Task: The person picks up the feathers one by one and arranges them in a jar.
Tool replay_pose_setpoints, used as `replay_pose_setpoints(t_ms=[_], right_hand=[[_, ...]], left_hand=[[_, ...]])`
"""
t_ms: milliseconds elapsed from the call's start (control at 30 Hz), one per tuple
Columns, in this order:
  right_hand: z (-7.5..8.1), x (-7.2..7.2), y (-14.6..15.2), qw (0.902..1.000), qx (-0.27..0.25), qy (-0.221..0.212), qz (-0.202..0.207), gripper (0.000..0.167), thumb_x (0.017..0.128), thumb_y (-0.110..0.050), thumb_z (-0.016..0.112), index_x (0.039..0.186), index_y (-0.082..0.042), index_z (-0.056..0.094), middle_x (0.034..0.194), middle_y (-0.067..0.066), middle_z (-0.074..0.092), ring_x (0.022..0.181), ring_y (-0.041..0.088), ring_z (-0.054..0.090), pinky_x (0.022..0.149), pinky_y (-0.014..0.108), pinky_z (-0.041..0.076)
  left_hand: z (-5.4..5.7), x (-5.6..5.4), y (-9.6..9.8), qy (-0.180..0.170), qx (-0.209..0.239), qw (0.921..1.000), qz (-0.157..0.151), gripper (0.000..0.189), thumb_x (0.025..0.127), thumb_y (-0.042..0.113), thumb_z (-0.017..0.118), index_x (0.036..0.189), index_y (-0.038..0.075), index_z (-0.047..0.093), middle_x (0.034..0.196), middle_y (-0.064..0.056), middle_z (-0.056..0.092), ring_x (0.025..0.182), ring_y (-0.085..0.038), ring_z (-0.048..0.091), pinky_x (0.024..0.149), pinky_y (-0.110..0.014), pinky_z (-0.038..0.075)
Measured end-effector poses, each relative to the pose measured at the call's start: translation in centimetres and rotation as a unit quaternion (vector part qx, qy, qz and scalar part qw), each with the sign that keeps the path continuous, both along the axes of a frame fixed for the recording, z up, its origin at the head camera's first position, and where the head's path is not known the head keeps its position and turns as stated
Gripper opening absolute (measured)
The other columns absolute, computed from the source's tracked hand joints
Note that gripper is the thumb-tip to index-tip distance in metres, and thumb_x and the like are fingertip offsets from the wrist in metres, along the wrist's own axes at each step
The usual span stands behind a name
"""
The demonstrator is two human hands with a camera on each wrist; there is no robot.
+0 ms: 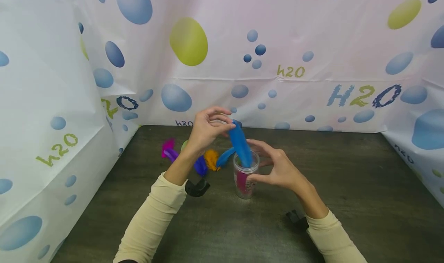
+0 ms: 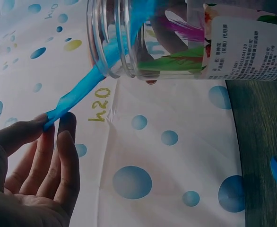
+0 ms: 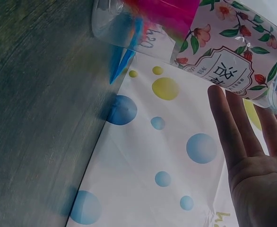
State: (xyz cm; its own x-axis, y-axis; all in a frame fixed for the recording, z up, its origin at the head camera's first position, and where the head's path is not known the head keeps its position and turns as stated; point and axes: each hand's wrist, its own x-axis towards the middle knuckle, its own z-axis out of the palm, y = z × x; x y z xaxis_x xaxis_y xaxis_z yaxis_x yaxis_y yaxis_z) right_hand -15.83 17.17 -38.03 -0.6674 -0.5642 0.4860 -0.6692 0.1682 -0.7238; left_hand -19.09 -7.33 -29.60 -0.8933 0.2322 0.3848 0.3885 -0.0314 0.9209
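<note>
In the head view, my left hand (image 1: 209,130) pinches the upper end of a blue feather (image 1: 241,145) between thumb and fingertips. The feather's lower part goes down through the mouth of a clear jar (image 1: 244,191), which stands upright on the table. My right hand (image 1: 281,168) holds the jar near its top, thumb at the front and fingers behind. Through the jar wall in the left wrist view, a green feather (image 2: 174,61) and a magenta feather (image 2: 188,30) show inside. A flowered label (image 3: 233,47) wraps the jar.
Left of the jar, on the dark table (image 1: 333,170), lie an orange feather (image 1: 211,159), a purple feather (image 1: 170,154), a dark blue feather (image 1: 200,166) and another blue feather (image 1: 225,157). A white bubble-print sheet (image 1: 215,9) stands behind the table and along its sides.
</note>
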Motion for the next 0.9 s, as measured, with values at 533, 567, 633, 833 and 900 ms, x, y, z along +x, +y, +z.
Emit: replay_pose_setpoints(t_ms=[533, 567, 633, 833, 900], right_hand=[[0.20, -0.03, -0.02, 1.0000, 0.002, 0.008, -0.004, 0.091, 0.076, -0.001, 0.091, 0.153, -0.002, 0.043, 0.146, 0.022, 0.057, 0.119, 0.040, 0.067, 0.079, 0.035, 0.064], [0.20, -0.03, -0.02, 0.9999, 0.002, 0.009, -0.005, 0.091, 0.075, 0.000, 0.092, 0.152, -0.002, 0.044, 0.146, 0.022, 0.058, 0.119, 0.040, 0.067, 0.079, 0.034, 0.064], [0.23, -0.01, -0.04, 0.9999, 0.003, 0.011, -0.006, 0.091, 0.075, -0.001, 0.092, 0.152, -0.002, 0.044, 0.145, 0.022, 0.058, 0.118, 0.040, 0.068, 0.079, 0.034, 0.064], [0.24, 0.08, -0.08, 0.9999, 0.005, 0.007, -0.007, 0.090, 0.076, -0.001, 0.091, 0.152, -0.002, 0.044, 0.146, 0.022, 0.057, 0.119, 0.040, 0.067, 0.079, 0.035, 0.064], [0.24, 0.09, -0.08, 0.9999, 0.005, 0.008, -0.007, 0.090, 0.076, -0.002, 0.091, 0.152, -0.002, 0.044, 0.146, 0.022, 0.057, 0.119, 0.041, 0.067, 0.079, 0.036, 0.064]], left_hand=[[0.17, 0.34, -0.05, -0.008, -0.047, 0.9975, -0.051, 0.026, 0.093, -0.009, 0.070, 0.119, -0.010, 0.064, 0.090, -0.011, 0.075, 0.072, -0.017, 0.074, 0.066, -0.037, 0.064], [0.21, 0.43, -0.02, -0.008, -0.050, 0.9973, -0.053, 0.026, 0.093, -0.009, 0.070, 0.119, -0.010, 0.064, 0.091, -0.011, 0.075, 0.072, -0.017, 0.075, 0.066, -0.037, 0.064], [0.20, 0.51, 0.01, -0.009, -0.054, 0.9970, -0.055, 0.026, 0.093, -0.009, 0.070, 0.118, -0.010, 0.064, 0.091, -0.012, 0.075, 0.073, -0.016, 0.075, 0.067, -0.038, 0.064], [0.09, 0.57, -0.06, -0.007, -0.064, 0.9964, -0.054, 0.025, 0.094, -0.008, 0.070, 0.118, -0.009, 0.064, 0.091, -0.013, 0.075, 0.074, -0.024, 0.075, 0.069, -0.045, 0.064], [0.06, 0.58, -0.10, -0.005, -0.064, 0.9964, -0.055, 0.025, 0.095, -0.007, 0.069, 0.119, -0.009, 0.064, 0.092, -0.013, 0.076, 0.074, -0.031, 0.075, 0.069, -0.047, 0.064]])
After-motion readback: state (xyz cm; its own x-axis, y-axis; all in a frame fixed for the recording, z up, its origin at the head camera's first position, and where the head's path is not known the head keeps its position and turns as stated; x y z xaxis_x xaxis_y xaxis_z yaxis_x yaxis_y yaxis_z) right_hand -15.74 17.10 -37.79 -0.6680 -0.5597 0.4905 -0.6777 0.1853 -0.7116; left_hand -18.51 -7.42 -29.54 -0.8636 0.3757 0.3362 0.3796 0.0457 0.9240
